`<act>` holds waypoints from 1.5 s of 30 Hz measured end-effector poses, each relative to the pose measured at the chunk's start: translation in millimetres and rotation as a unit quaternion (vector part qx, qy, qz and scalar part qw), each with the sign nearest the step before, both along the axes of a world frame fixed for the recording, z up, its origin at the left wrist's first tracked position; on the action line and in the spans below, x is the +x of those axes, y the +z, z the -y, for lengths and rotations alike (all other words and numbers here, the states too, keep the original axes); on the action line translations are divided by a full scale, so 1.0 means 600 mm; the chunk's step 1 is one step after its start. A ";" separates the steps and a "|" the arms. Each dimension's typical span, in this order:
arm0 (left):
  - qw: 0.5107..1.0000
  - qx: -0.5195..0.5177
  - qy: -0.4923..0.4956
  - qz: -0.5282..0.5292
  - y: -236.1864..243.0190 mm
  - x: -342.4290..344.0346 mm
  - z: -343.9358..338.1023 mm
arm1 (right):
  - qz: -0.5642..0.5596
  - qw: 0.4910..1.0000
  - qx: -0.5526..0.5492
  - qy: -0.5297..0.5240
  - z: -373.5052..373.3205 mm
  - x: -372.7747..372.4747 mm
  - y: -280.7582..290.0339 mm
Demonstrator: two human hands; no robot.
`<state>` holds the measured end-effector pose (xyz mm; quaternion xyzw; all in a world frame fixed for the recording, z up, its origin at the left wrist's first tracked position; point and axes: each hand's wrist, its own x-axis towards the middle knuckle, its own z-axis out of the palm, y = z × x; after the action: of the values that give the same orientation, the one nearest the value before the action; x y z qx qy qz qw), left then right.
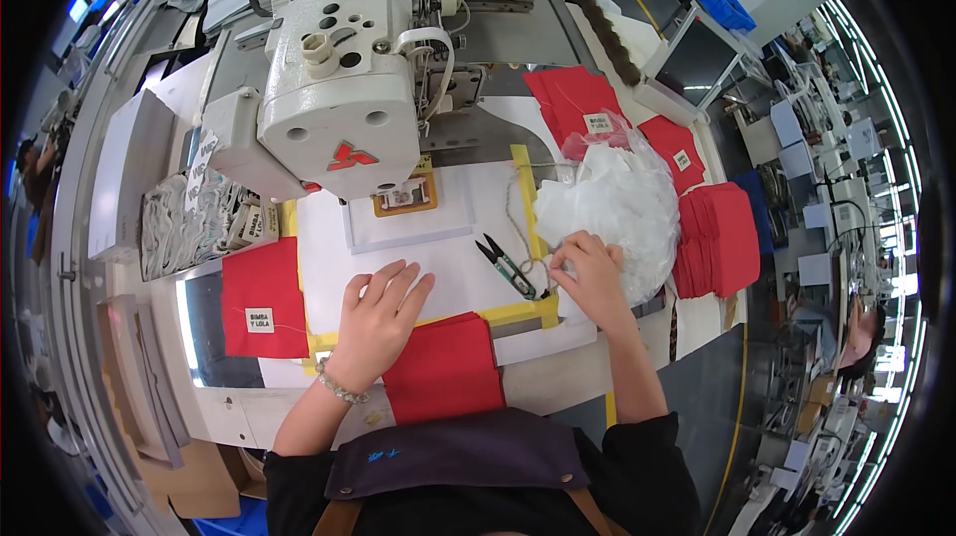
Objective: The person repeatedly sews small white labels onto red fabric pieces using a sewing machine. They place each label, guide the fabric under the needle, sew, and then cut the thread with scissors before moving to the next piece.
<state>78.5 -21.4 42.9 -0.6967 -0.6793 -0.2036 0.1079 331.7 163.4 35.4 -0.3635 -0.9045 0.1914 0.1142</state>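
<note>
My left hand (pixel 383 317) is open, fingers spread on the white work sheet (pixel 329 237) beside red fabric pieces (pixel 438 377). My right hand (pixel 588 277) is pinched on a thin greyish cord (pixel 516 222), next to dark-bladed thread snips (pixel 506 267) and a crumpled white bundle (pixel 607 197). Yellow tape (pixel 528 237) edges the sheet. Under the sewing machine head (pixel 339 108) sits a yellow-bordered plate (pixel 403 195). A red piece with a white label (pixel 264 287) lies at the left, and more red pieces (pixel 717 237) are stacked at the right.
A box of folded labels (pixel 204 217) and a white box (pixel 124 167) stand at the left. More red pieces (pixel 568 98) and a screen (pixel 697 63) sit at the back right. Co-workers (pixel 858 332) and other benches line both far sides, with a blue crate (pixel 722 3) behind.
</note>
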 end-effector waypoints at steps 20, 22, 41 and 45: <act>1.000 -0.018 -0.005 0.003 -0.014 0.006 0.006 | 0.028 0.996 0.072 0.033 0.005 -0.012 -0.022; 1.000 -0.020 -0.005 0.005 -0.017 0.008 0.008 | 0.063 0.992 0.100 0.036 0.011 -0.013 -0.027; 0.984 -0.042 -0.043 0.171 -0.003 0.002 0.000 | -0.005 0.979 0.191 -0.064 0.005 -0.013 0.056; 0.870 -0.066 -0.048 0.486 0.016 0.016 -0.044 | -0.091 0.992 0.082 0.007 0.051 -0.093 0.037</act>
<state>87.9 5.1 52.5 -0.5469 -0.6238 -0.4758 -0.2923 275.9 132.9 57.5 -0.3275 -0.9055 0.1497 0.2246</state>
